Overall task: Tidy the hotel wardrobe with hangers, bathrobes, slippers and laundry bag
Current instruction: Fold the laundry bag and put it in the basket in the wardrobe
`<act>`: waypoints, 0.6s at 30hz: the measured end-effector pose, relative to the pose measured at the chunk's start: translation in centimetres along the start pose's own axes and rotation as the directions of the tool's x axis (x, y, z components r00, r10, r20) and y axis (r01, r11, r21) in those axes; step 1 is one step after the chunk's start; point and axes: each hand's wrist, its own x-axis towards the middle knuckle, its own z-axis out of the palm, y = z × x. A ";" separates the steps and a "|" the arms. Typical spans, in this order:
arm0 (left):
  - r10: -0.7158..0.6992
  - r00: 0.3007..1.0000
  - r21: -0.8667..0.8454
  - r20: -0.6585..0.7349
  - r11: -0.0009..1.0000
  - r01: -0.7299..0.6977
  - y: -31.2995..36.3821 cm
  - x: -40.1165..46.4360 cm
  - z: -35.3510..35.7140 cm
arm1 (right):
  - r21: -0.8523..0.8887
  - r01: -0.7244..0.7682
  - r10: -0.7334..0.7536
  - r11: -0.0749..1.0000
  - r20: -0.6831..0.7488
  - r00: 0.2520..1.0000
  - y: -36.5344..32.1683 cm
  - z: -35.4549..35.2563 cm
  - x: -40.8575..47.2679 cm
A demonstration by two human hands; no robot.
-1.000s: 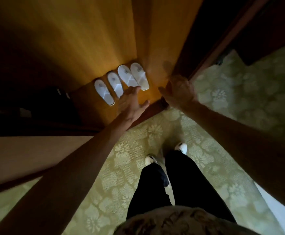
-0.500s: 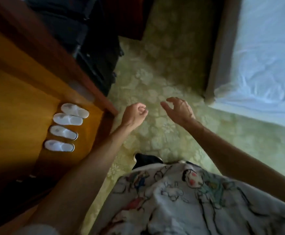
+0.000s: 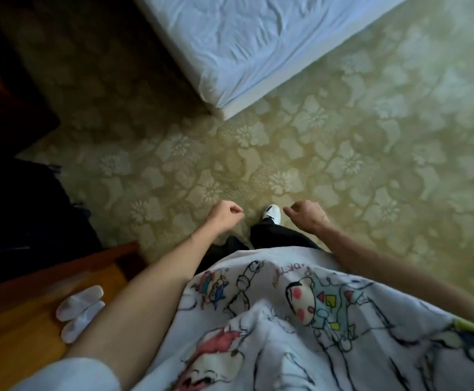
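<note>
Hidden, cut off and blurred parts

Only two white slippers [image 3: 79, 311] visible on wardrobe floor [image 3: 18, 334], blurred, partly covered by left forearm [image 3: 134, 300]. Bed [image 3: 244, 38] cut by top edge. Left shoe hidden under trouser leg; right shoe [image 3: 272, 213] half covered. Dark objects [image 3: 18, 215] at left too dim to identify. Shirt print [image 3: 300, 320] smeared.

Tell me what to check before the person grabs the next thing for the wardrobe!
1. Left hand free: ok, fingers loosely curled, holding nothing.
2. Right hand free: ok, also loosely curled and holding nothing.
3. Slippers on the wooden wardrobe floor: ok for the two white ones showing; any others are hidden by the left arm.
4. Path over the carpet toward the bed: ok, nothing lies in the way.
5. Hangers, bathrobes and laundry bag located: cannot tell, none are in view.
6. Dark area at the left: cannot tell, too dim.
</note>
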 end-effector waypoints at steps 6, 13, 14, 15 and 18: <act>0.026 0.998 0.120 0.049 0.992 -0.032 5.8 4.7 1.6 | 0.190 -0.163 0.171 0.968 -0.029 0.985 8.4 -0.8 -0.9; 0.144 0.990 0.160 0.001 0.977 -0.142 9.3 5.5 1.9 | 0.253 -0.154 0.179 0.955 -0.081 0.981 10.3 -1.7 -1.6; 0.150 0.989 0.159 -0.009 0.976 -0.147 9.2 5.3 1.9 | 0.253 -0.143 0.169 0.957 -0.087 0.982 10.2 -1.7 -1.7; 0.161 0.987 0.151 -0.012 0.976 -0.157 9.1 5.0 2.0 | 0.263 -0.133 0.164 0.956 -0.097 0.982 10.1 -1.6 -1.9; 0.179 0.984 0.142 0.002 0.974 -0.177 7.9 3.8 2.7 | 0.317 -0.106 0.159 0.942 -0.147 0.976 9.9 -1.1 -3.0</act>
